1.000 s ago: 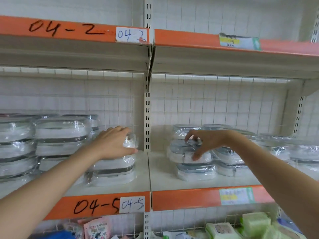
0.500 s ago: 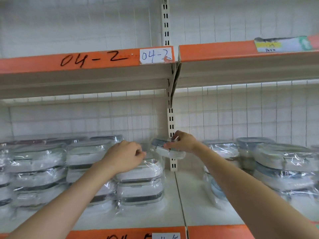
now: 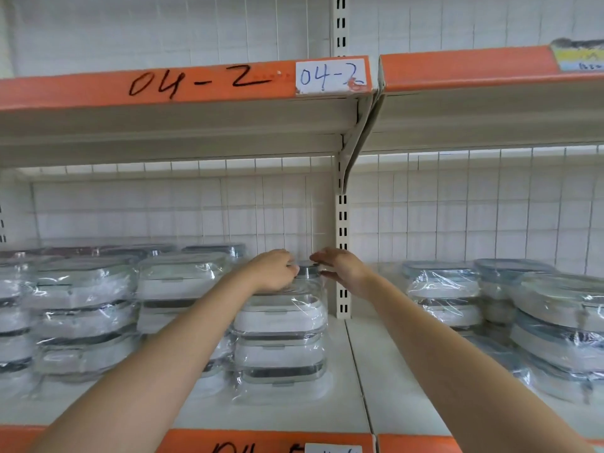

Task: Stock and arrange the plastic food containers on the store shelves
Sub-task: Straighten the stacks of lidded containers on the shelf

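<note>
Shrink-wrapped container (image 3: 307,271) sits at frame centre, on top of the stack (image 3: 281,335) just left of the upright (image 3: 342,256). Your left hand (image 3: 273,271) has curled fingers on its left edge, holding it; whether the grip wraps fully round, I can't tell, the hand hides it. Your right hand (image 3: 340,268) is spread wide just beside the right edge, fingers relaxed, holding nothing; contact is too blurred to call. Reads as a seating move: left hand steadies, right hand guides so the lid lines up with the ones below.

Stack sits hard against the upright, likely to use the left bay's last column. Other stacks (image 3: 85,308) fill centre-left. Right-bay stacks (image 3: 444,289) sit at centre-right, well apart from yours.

Wrap is slick, so the top unit could slide off if set crooked. Square it before letting go. Shelf (image 3: 356,371) front edge is bare below the stack. Top shelf tag reads 04-2 (image 3: 330,76), upper centre.
</note>
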A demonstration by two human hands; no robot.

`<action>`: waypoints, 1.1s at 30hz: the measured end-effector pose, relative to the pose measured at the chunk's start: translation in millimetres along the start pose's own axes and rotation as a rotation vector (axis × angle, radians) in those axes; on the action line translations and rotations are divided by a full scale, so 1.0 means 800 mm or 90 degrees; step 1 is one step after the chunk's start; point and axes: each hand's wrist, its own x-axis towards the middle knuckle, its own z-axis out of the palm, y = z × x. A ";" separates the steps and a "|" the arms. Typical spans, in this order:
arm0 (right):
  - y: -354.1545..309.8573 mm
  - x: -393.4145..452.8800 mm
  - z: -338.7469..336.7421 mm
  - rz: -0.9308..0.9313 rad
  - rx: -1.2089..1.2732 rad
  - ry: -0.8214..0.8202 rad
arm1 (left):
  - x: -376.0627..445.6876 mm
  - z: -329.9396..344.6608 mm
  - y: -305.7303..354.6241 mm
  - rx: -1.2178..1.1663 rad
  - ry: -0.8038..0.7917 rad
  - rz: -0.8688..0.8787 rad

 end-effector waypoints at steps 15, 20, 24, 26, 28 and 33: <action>-0.024 -0.071 -0.175 0.055 -0.684 0.123 | 0.019 0.003 0.008 0.018 -0.034 -0.038; 0.004 -0.100 -0.205 0.140 -0.789 0.054 | 0.029 0.007 0.009 0.020 -0.062 -0.081; 0.003 -0.100 -0.206 0.083 -0.775 0.008 | 0.027 -0.004 0.016 0.056 -0.091 -0.105; 0.001 -0.104 -0.208 0.061 -0.766 -0.015 | 0.025 -0.010 0.024 0.098 -0.099 -0.104; -0.001 -0.109 -0.210 0.048 -0.756 -0.010 | 0.023 -0.010 0.040 0.163 -0.075 -0.110; -0.019 -0.136 -0.221 -0.062 -0.759 0.031 | 0.043 0.008 0.114 0.111 0.025 0.002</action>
